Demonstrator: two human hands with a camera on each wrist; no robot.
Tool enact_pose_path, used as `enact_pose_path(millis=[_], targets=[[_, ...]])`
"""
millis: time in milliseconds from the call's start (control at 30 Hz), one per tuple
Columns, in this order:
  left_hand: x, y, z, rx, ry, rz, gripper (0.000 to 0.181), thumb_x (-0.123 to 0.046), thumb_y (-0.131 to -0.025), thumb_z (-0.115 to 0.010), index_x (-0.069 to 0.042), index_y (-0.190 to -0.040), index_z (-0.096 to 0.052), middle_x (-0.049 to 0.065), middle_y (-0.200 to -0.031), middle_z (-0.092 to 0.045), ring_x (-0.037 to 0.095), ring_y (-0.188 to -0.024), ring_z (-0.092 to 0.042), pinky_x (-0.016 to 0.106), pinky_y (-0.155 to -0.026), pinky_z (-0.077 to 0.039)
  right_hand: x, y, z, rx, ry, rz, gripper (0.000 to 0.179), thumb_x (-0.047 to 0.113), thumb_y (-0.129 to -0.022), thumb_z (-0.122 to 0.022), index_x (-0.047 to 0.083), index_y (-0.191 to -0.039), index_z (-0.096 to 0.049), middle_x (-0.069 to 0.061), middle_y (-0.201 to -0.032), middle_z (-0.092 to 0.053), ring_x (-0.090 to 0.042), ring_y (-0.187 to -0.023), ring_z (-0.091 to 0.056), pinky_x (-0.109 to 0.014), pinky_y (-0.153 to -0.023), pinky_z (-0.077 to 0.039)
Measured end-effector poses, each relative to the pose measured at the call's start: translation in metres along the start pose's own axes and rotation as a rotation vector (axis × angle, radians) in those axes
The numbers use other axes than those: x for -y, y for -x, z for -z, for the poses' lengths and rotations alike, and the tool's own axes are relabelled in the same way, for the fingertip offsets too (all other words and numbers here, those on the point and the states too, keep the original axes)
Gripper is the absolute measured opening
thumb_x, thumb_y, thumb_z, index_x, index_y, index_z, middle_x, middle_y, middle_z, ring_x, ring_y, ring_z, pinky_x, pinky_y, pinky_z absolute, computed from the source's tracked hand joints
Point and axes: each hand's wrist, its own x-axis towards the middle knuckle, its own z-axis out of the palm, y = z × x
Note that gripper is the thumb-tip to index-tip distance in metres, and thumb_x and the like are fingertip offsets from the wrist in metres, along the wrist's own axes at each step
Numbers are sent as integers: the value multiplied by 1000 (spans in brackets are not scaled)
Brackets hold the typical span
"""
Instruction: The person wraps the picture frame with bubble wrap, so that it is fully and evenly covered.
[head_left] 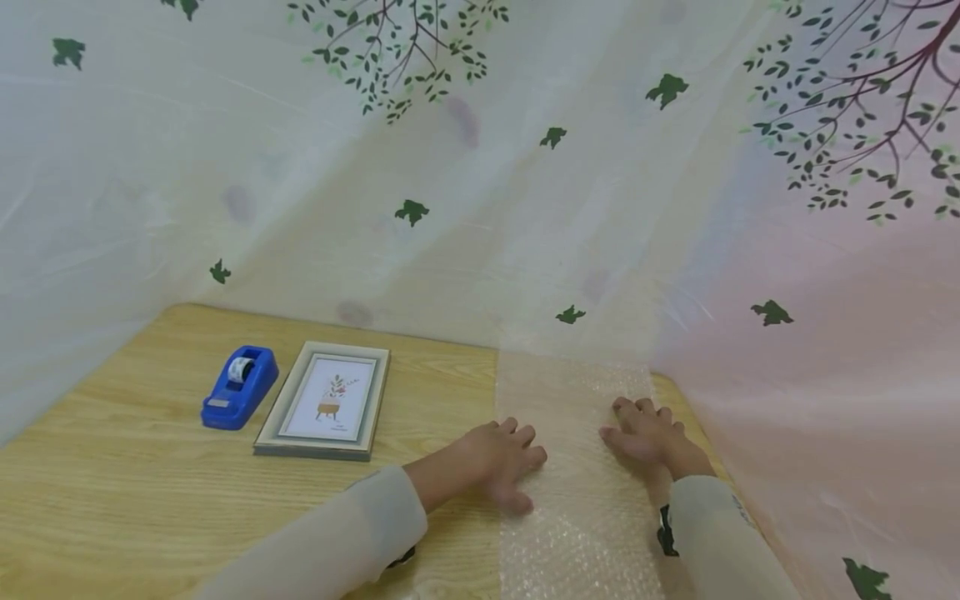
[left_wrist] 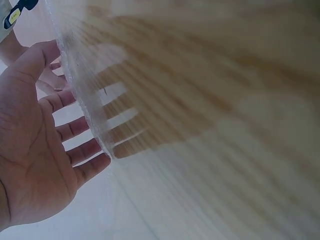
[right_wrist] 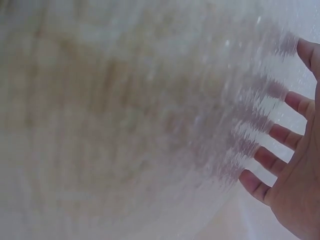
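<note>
A strip of clear bubble wrap (head_left: 570, 533) lies flat across the right part of the wooden table. My left hand (head_left: 501, 463) rests at the strip's left edge with fingers spread. In the left wrist view, the fingertips of the left hand (left_wrist: 45, 145) touch down along that edge. Over on the strip's right side is my right hand (head_left: 647, 433), its fingers apart. The right wrist view has the fingertips of the right hand (right_wrist: 295, 155) pressing on the bubble wrap (right_wrist: 200, 110). Neither hand grips anything.
To the left lies a picture frame (head_left: 378, 400) holding a drawing of a potted plant. Beside it stands a blue tape dispenser (head_left: 255, 392). A sheer curtain (head_left: 465, 250) with printed leaves hangs behind the wooden table (head_left: 150, 500) and along both sides.
</note>
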Motion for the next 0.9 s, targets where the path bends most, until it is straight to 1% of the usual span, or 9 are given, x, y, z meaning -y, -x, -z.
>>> enact_pose_path(millis=[200,267,333,433,500,600,767,833,900], targets=[[1,6,-1,3,21,9,70,-71,-90,-58,-31,-146,-46,1,-146,-45,23,-132,-45,40,-107,-45,2,0,-1,-17,9,23,76,65,-99,-49,9,-150,-41,-36,-147,-35,-66,-123,-32,-84,-88,-28],[1,8,-1,0,20,13,70,-71,-89,-59,-31,-146,-46,1,-145,-46,23,-132,-46,39,-106,-45,3,0,-1,-17,10,24,77,66,-98,-48,10,-149,-40,-35,-147,-34,-66,-123,-32,-84,-88,-28],[1,11,-1,-5,19,17,69,-70,-89,-60,-31,-144,-47,0,-142,-47,22,-129,-46,38,-105,-46,4,-1,0,-17,10,37,77,66,-98,-49,8,-149,-40,-37,-146,-33,-67,-122,-31,-85,-87,-28],[1,15,1,-10,15,21,67,-70,-88,-61,-31,-141,-49,-1,-138,-48,21,-125,-47,37,-102,-47,6,0,2,-18,13,38,78,67,-97,-50,9,-148,-42,-36,-146,-35,-66,-123,-32,-83,-87,-30],[0,17,2,-7,13,21,66,-70,-89,-61,-31,-141,-49,-1,-138,-47,22,-127,-47,37,-104,-47,7,1,4,-16,18,50,78,67,-97,-52,9,-148,-42,-36,-146,-36,-66,-122,-34,-83,-85,-31],[0,20,5,1,12,27,66,-70,-88,-61,-31,-141,-49,-1,-139,-47,23,-129,-46,37,-105,-46,9,1,7,1,29,54,80,68,-96,-54,10,-150,-42,-34,-147,-37,-63,-125,-35,-81,-88,-33],[1,23,4,13,16,41,66,-70,-87,-64,-32,-139,-50,-2,-139,-47,23,-129,-46,37,-100,-49,9,0,10,39,9,73,79,64,-95,-60,11,-152,-42,-32,-149,-37,-62,-127,-35,-80,-90,-36],[2,24,3,17,13,44,66,-70,-87,-64,-33,-139,-50,-2,-139,-46,24,-131,-46,38,-100,-50,8,0,11,43,0,95,79,62,-95,-62,10,-151,-43,-33,-148,-38,-62,-128,-36,-80,-91,-37],[2,25,2,20,6,43,67,-71,-87,-64,-33,-139,-49,-2,-140,-46,24,-131,-46,38,-100,-50,8,0,11,36,5,133,78,59,-95,-64,7,-150,-44,-34,-147,-41,-62,-128,-37,-79,-93,-37]])
